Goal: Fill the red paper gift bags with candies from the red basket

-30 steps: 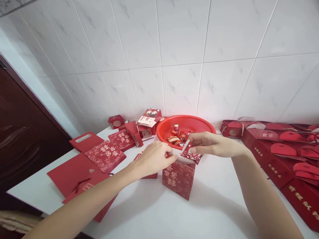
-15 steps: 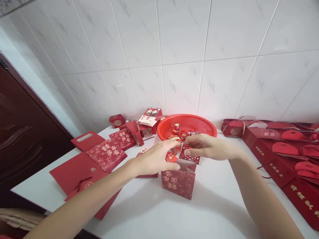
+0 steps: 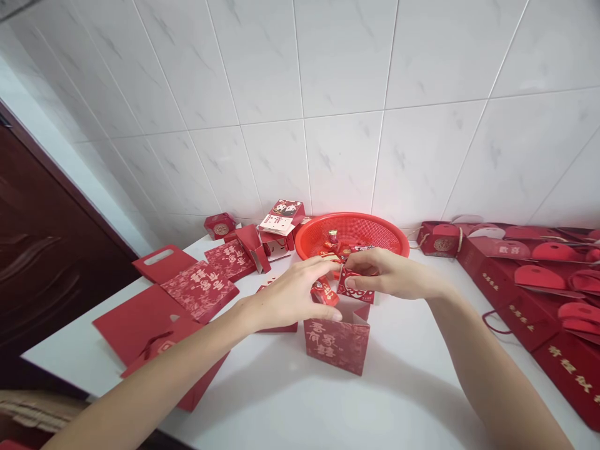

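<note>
A small red gift box [image 3: 336,347] with pale lettering stands open-topped on the white table, below both hands. Over its left side is my left hand [image 3: 294,292], thumb and fingers around a red-wrapped candy [image 3: 325,292]. My right hand [image 3: 391,274] pinches the box's floral flap [image 3: 358,289] at the back right of the opening. Behind them, a red plastic basket [image 3: 389,232] holds several wrapped candies [image 3: 334,237]. The bottom of the box is hidden.
Flat red boxes [image 3: 200,289] and a large red bag [image 3: 135,325] lie on the left. A panda-printed box [image 3: 284,215] stands at the back. Rows of filled-out red boxes [image 3: 520,319] line the right side. Behind the table [image 3: 398,387] rises a tiled wall [image 3: 342,150].
My left fingers have uncurled and spread, showing the red-wrapped candy between them and the thumb. My right hand has come slightly lower and to the left with the flap.
</note>
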Available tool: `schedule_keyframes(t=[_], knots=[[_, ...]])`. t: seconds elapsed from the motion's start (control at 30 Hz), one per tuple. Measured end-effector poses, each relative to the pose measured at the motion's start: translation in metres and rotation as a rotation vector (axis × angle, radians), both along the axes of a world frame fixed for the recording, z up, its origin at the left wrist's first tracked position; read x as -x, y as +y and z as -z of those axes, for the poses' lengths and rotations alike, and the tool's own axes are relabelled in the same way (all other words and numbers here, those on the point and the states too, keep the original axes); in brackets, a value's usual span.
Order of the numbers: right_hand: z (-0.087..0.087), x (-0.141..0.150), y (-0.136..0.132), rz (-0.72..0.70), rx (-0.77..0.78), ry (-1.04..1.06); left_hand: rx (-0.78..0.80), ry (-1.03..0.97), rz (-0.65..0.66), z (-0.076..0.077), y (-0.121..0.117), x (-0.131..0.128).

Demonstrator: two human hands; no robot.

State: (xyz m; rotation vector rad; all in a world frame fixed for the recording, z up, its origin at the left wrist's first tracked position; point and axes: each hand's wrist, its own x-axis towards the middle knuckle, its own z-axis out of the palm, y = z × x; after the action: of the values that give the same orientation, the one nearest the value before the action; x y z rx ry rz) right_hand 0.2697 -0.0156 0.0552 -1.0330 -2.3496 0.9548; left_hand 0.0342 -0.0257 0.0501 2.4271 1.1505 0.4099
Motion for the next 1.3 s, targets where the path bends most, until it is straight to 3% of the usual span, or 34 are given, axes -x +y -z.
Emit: schedule_keyframes(t=[0.27,0.4,0.7,0.97,1.17,1.3], knots=[[0.002,-0.002,0.002,-0.012,0.013,0.017,-0.149,-0.075,0.006,0.002,-0.002,-0.001],[0.002,-0.002,0.004,-0.032,0.015,0.038,-0.196,-0.103,0.057,-0.005,-0.001,-0.006],[-0.001,-0.007,0.006,-0.074,0.066,0.06,-0.194,0.031,0.132,-0.02,0.005,-0.012],[0.002,-0.007,0.01,-0.036,0.042,0.03,-0.238,-0.2,0.101,-0.02,0.004,-0.014],[0.002,-0.007,0.009,-0.073,0.053,0.068,-0.002,-0.415,0.162,-0.014,0.01,-0.026],[0.001,-0.007,0.009,-0.073,0.043,0.075,0.009,-0.534,0.127,-0.001,0.014,-0.03]])
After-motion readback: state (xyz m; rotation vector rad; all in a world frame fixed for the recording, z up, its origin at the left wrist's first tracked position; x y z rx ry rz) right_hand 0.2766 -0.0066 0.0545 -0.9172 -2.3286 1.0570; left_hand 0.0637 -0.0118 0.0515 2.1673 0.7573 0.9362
